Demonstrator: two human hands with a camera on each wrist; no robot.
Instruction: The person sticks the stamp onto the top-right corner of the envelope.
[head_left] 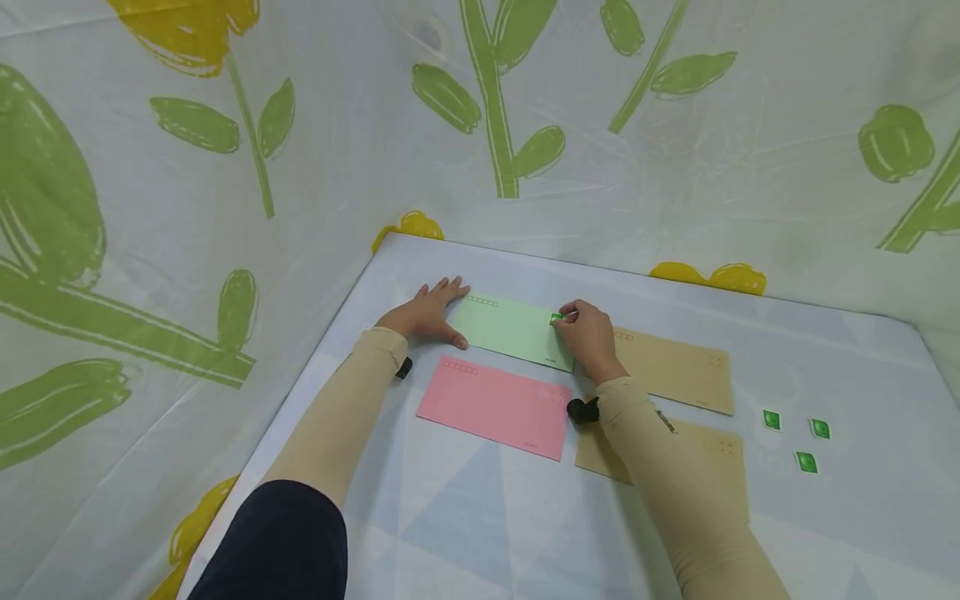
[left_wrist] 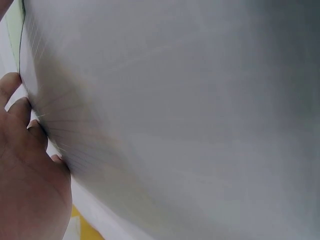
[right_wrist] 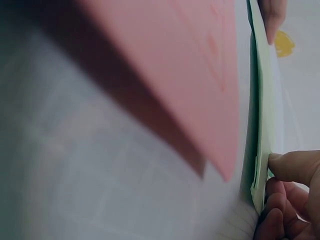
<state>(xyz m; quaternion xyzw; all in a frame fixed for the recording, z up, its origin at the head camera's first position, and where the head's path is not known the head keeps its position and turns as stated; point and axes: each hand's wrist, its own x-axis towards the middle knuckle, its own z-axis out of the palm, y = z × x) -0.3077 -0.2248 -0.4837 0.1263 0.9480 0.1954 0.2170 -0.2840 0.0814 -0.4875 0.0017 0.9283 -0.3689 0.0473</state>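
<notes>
A pale green envelope (head_left: 517, 330) lies on the table, with a row of small boxes at its upper left. My left hand (head_left: 429, 314) rests at its left end, thumb and fingers spread apart. At the envelope's upper right corner my right hand (head_left: 588, 340) pinches a small green stamp (head_left: 556, 318) with a white border. The right wrist view shows the right thumb (right_wrist: 295, 166) against the envelope's edge, fingers curled beneath it and a sliver of green between. In the left wrist view the left hand's fingers (left_wrist: 37, 132) reach along the tabletop; the envelope barely shows.
A pink envelope (head_left: 495, 408) lies just in front of the green one. Two brown envelopes (head_left: 675, 371) lie to the right, the nearer (head_left: 712, 467) partly under my right forearm. Three loose green stamps (head_left: 806, 462) are further right. A flower-printed curtain (head_left: 337, 125) surrounds the table.
</notes>
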